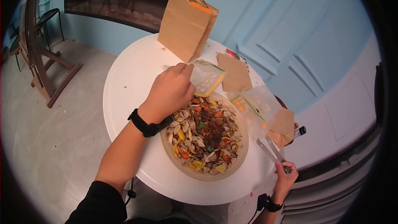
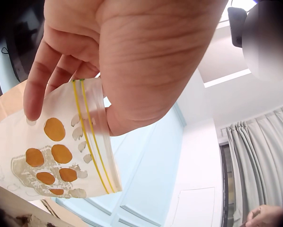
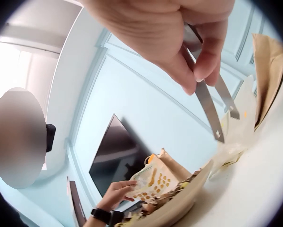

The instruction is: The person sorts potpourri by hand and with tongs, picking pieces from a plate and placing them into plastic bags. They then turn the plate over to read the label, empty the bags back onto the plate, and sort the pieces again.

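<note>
My left hand (image 1: 171, 90) pinches a translucent zip bag (image 1: 208, 79) by its yellow zip edge, above the far left rim of a wide tan bowl (image 1: 245, 151). Orange and pale spots mark this bag in the left wrist view. Dried potpourri (image 1: 186, 141) fills the bowl: beige, yellow and orange petals around a dark brown middle with a few green bits. Over the table's right edge, my right hand (image 1: 285, 177) grips metal tongs (image 1: 271, 151). Their two flat arms stand apart with nothing between the tips (image 3: 219, 136).
A brown paper carrier bag (image 1: 186, 27) stands at the back of the round white table (image 1: 128, 87). Right of the bowl lie a flat kraft bag (image 1: 234, 72), another zip bag (image 1: 259, 110) and a kraft packet (image 1: 282, 128). A black-capped cylinder (image 1: 301, 131) is beside the packet.
</note>
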`<state>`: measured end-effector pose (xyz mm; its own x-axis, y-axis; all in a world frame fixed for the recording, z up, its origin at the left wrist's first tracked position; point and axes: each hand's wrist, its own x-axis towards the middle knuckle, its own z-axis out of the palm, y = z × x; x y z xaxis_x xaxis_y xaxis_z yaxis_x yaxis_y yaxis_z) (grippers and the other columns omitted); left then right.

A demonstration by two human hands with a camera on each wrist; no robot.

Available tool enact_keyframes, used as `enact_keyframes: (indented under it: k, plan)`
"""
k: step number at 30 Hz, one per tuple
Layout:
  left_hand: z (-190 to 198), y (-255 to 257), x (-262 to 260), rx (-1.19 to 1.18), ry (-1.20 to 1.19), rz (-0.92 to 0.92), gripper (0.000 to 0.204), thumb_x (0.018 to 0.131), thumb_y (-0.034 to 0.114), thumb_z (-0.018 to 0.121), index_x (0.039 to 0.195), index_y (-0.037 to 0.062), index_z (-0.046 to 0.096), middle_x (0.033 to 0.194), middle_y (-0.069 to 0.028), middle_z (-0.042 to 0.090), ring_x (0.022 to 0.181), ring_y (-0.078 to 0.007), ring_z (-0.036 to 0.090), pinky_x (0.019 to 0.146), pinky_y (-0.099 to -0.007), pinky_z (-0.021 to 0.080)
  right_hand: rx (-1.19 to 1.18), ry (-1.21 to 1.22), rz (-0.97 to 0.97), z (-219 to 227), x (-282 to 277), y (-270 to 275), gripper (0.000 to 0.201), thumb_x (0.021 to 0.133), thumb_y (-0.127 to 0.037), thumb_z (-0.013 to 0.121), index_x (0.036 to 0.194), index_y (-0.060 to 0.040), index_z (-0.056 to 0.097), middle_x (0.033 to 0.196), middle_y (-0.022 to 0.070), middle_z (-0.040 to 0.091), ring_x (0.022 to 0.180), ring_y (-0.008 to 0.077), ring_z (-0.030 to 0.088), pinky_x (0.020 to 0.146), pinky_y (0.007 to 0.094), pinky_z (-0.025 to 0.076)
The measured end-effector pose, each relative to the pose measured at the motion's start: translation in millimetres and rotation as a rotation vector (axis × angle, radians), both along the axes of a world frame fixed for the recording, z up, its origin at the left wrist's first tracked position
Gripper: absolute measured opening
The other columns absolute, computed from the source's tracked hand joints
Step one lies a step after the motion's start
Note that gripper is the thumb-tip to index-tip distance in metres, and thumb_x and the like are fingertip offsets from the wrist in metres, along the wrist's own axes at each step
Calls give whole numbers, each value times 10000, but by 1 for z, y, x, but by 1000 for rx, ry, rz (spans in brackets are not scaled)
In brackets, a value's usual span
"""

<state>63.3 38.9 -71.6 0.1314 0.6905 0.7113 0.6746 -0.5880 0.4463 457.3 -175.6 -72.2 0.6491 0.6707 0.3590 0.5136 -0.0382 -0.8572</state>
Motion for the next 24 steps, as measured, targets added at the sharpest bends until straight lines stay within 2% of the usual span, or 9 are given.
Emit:
enact_keyframes:
  k: [2, 5, 7, 11, 13, 15, 18, 21, 24]
  plan:
    - [1, -1, 0, -5, 0, -5, 393, 834, 74, 596, 1190, -88, 632, 1053, -236, 669, 910, -393, 667, 822, -456, 551, 181, 23, 5, 5, -12, 8, 360, 817, -3, 792, 1131, 32, 619, 911, 86, 698, 703, 86, 614, 622, 218, 513]
    - [1, -1, 1, -9, 20, 11, 395, 833, 76, 601, 1194, -83, 632, 1051, -235, 669, 905, -395, 666, 819, -455, 550, 261, 107, 80, 21, -26, 23, 417, 834, -13, 780, 1202, 30, 589, 1001, 125, 719, 750, 95, 638, 639, 221, 521]
    - [1, -1, 2, -29, 22, 8, 400, 832, 79, 603, 1199, -78, 631, 1048, -235, 669, 896, -396, 665, 813, -456, 550, 267, 105, 229, 34, -31, 37, 412, 840, -9, 776, 1208, 30, 596, 1050, 151, 725, 825, 111, 674, 673, 225, 538]
    - [2, -2, 2, -30, 27, 14, 407, 831, 82, 608, 1208, -71, 630, 1043, -234, 668, 879, -396, 666, 801, -458, 550, 270, 90, 516, 65, -86, 86, 420, 846, -13, 782, 1221, 29, 596, 1070, 156, 728, 897, 120, 699, 702, 225, 543]
    - [0, 1, 2, -12, 25, 28, 408, 831, 83, 611, 1208, -71, 630, 1043, -235, 669, 866, -396, 667, 795, -456, 551, 249, 121, 691, 73, -119, 113, 401, 844, -29, 797, 1199, 29, 617, 1059, 134, 739, 882, 110, 706, 711, 210, 537]
    - [2, 0, 1, -11, 24, 40, 408, 831, 85, 613, 1208, -71, 630, 1045, -236, 670, 854, -395, 669, 790, -452, 553, 106, -4, 822, 71, -132, 142, 379, 836, -79, 823, 1155, 25, 649, 1022, 104, 749, 835, 90, 700, 687, 200, 534]
    - [4, -1, 1, -10, 26, 54, 413, 833, 90, 621, 1212, -72, 627, 1059, -236, 673, 827, -386, 676, 773, -438, 559, -90, -70, 881, 74, -151, 167, 363, 828, -130, 839, 1114, 20, 673, 994, 89, 755, 798, 70, 690, 662, 192, 529]
    - [6, -2, 2, -14, 31, 64, 419, 831, 90, 631, 1219, -65, 631, 1068, -231, 676, 823, -369, 682, 759, -426, 563, -163, -124, 924, 70, -156, 181, 362, 837, -151, 830, 1126, 7, 680, 981, 80, 750, 797, 61, 681, 633, 192, 524]
    - [4, -2, 5, -8, 41, 69, 402, 838, 94, 612, 1203, -74, 622, 1022, -228, 668, 919, -380, 667, 814, -451, 557, -159, -48, 967, 70, -158, 183, 381, 840, -188, 823, 1130, 10, 676, 927, 63, 738, 804, 86, 686, 661, 224, 535]
